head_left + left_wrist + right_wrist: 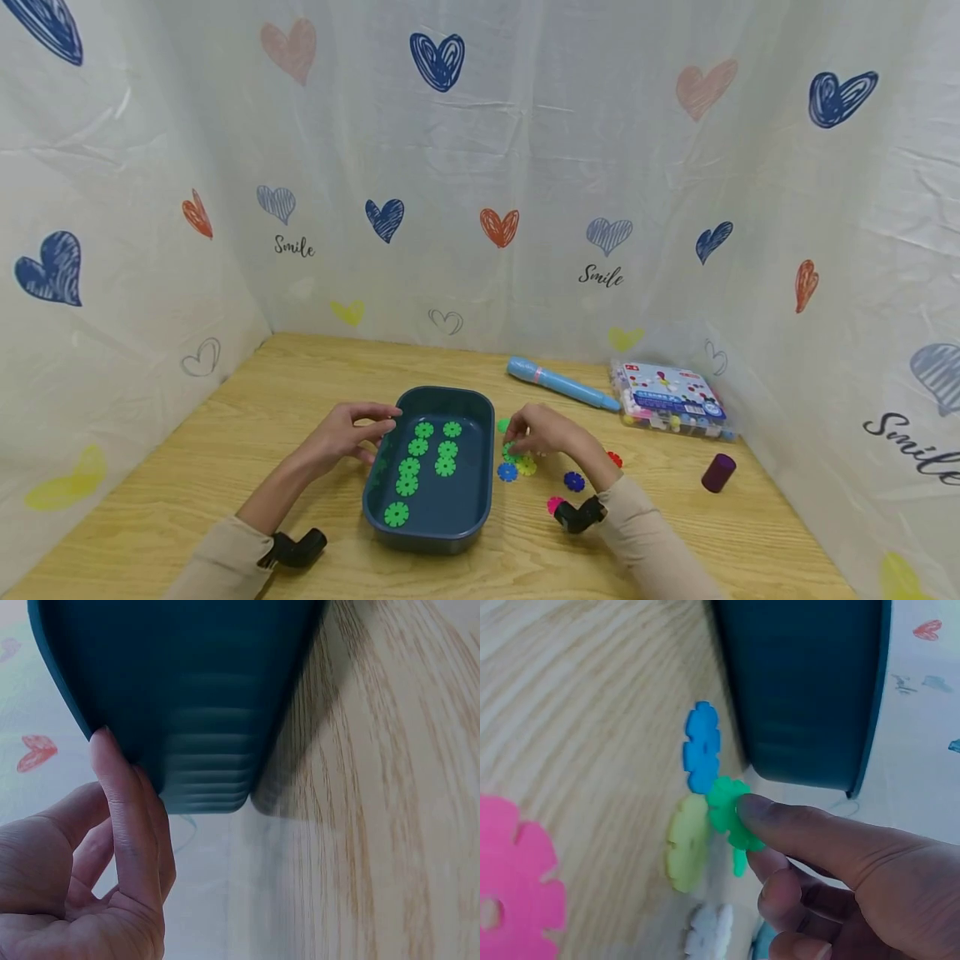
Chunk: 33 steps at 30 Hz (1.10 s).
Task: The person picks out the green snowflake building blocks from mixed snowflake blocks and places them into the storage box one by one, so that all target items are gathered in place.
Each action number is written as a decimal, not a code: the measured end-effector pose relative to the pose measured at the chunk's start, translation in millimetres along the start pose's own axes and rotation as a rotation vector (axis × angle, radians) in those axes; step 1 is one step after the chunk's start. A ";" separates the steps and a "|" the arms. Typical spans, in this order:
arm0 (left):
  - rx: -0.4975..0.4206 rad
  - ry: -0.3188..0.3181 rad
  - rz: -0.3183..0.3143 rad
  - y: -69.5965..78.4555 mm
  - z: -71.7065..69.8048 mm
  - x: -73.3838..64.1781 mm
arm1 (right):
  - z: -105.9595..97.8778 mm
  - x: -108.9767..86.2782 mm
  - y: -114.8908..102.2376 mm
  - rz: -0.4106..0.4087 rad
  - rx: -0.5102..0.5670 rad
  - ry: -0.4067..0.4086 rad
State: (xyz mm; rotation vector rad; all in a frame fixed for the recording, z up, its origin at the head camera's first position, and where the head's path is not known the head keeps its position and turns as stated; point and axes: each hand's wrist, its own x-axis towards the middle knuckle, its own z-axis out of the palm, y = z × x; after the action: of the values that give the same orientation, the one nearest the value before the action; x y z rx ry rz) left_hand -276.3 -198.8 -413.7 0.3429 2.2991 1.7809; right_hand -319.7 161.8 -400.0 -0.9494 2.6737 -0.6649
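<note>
A dark blue-green plastic tray (442, 546) holds several green snowflake-shaped discs (397, 514). At its left side my left hand (341, 437) touches the rim with straight fingertips, the thumb apart. Right of the tray, my right hand (543, 429) pinches a green snowflake disc (726, 810) between thumb and fingers. Close around that hand lie a blue disc (702, 746), a yellow disc (688, 844), white discs (709, 934) and another green disc (503, 425). A pink disc (517, 877) fills the lower left of the right wrist view.
A dark blue disc (574, 481) and a red disc (615, 459) lie near my right forearm. Behind them are a light blue pen-shaped stick (562, 384) and a clear box (675, 400) of colored pieces. A purple cylinder (718, 472) stands at the right.
</note>
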 end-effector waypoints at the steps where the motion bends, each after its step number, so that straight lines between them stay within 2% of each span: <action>1: -0.001 0.001 -0.001 0.3 -0.1 0.2 | -2.5 -0.7 0.0 -0.023 -0.002 -0.002; 6: -0.001 0.003 -0.002 1.3 -0.5 0.7 | -16.9 -4.2 -1.0 -0.082 -0.014 -0.019; 16: 0.003 0.001 0.003 0.1 -0.4 1.1 | -44.6 -10.1 -18.6 -0.028 0.092 -0.055; 22: 0.001 -0.002 0.000 -0.8 0.1 0.2 | -50.4 -8.4 -25.0 0.029 0.136 -0.078; 25: 0.004 -0.005 -0.001 -0.7 0.5 -0.5 | -51.7 -7.3 -27.8 0.047 0.123 -0.073; 33: 0.013 0.009 -0.003 0.0 0.5 0.3 | -56.0 -0.2 -46.1 0.024 0.103 -0.093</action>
State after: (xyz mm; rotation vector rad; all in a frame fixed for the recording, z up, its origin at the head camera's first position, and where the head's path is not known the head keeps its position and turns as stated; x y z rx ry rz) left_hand -276.5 -198.3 -413.8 0.3344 2.3176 1.7706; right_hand -314.5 149.3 -328.7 -0.8973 2.5389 -0.7275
